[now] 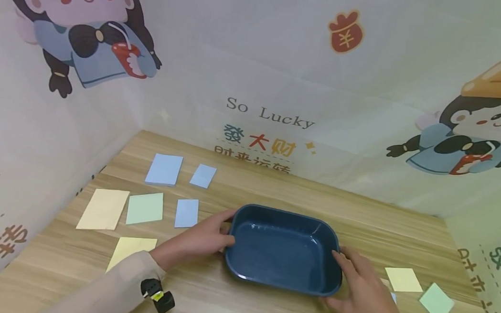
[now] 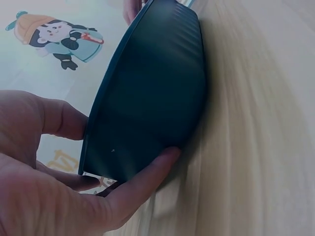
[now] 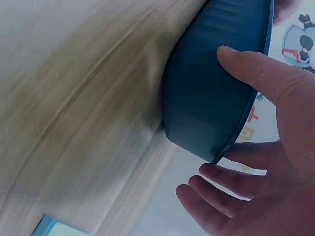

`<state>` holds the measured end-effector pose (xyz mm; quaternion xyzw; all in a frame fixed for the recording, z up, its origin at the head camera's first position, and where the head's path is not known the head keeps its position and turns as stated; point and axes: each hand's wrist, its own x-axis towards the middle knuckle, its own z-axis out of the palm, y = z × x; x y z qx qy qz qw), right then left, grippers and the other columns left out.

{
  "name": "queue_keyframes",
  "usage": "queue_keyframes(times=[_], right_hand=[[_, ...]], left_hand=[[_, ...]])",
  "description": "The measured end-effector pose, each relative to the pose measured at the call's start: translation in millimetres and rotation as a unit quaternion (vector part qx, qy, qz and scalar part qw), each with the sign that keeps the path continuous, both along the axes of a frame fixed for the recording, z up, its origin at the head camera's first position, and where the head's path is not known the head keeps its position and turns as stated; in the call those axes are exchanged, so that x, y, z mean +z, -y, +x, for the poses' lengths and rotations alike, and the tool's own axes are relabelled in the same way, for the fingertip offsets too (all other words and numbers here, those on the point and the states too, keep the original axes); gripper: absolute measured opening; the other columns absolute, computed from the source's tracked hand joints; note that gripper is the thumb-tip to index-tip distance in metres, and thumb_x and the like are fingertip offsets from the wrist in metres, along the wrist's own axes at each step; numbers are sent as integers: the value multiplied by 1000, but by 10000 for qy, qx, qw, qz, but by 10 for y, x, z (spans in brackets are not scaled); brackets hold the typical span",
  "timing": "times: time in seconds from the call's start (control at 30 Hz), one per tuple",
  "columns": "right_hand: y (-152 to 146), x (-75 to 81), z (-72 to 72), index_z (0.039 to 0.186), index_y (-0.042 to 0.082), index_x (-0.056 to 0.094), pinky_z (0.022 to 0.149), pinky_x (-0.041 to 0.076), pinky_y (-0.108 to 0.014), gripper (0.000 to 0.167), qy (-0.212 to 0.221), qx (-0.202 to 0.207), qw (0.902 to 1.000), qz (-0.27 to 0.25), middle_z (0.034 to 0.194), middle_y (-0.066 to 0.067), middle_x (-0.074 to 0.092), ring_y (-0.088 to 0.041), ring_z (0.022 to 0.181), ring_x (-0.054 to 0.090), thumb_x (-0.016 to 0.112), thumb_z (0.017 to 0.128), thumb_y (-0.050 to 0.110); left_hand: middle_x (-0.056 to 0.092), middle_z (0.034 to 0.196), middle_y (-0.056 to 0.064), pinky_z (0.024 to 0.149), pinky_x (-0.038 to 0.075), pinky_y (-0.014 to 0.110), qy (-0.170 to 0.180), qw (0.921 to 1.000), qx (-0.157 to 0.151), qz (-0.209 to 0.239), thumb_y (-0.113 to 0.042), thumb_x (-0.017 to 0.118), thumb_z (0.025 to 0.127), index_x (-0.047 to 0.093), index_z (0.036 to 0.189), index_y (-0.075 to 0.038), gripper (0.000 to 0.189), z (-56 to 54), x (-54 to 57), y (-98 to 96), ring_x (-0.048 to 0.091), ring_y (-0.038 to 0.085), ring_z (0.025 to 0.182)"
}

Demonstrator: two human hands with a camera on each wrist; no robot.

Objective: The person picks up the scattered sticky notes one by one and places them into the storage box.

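A dark blue rectangular plastic basin [image 1: 285,252] with rounded corners is between my two hands in the head view, with nothing visible inside. At its left end my left hand [image 1: 204,235] grips the rim and side wall. My right hand [image 1: 361,285] holds the right end, fingers at the rim. The left wrist view shows the left thumb and fingers against the basin's outer wall [image 2: 147,93]. In the right wrist view, the right thumb [image 3: 246,69] presses the outer side and some fingers touch the rim. The basin's underside is close to the tabletop; whether it touches I cannot tell.
Sticky-note pads lie on the wooden table [image 1: 199,292]: blue [image 1: 164,169], cream [image 1: 103,209], green [image 1: 145,208] and yellow [image 1: 130,250] on the left. A yellow pad [image 1: 403,279] and green pads [image 1: 437,302] lie on the right. Printed cloth walls [image 1: 256,56] enclose the table.
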<state>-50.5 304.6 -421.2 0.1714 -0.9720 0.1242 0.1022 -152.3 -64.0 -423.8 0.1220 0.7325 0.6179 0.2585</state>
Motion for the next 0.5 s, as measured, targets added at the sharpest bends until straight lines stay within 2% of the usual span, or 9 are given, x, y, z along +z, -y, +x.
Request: queue_keyframes(times=[0.2,0.33,0.5], right_hand=[[38,-34,88,143,-4,67,89,63,-57,96,-100,61,9999,30,147,-20,61,-44,129,62,105,64,37],[54,-58,130,140,-4,68,83,65,-54,94,-386,212,9989,143,144,-21,62,-43,125,64,105,63,36],[90,-53,175,140,-2,69,79,65,-51,93,-237,146,9994,186,144,-18,61,-40,125,65,105,64,38]], left_hand=[[55,152,34,84,67,46,-43,9999,-38,-112,5,59,97,32,169,6,77,93,13,56,73,36,118],[54,154,34,82,67,45,-74,9998,-58,-167,5,60,97,30,169,7,78,134,13,87,73,36,119],[56,152,34,82,67,43,-86,9996,-102,-265,3,61,97,30,170,5,79,166,8,154,73,34,118]])
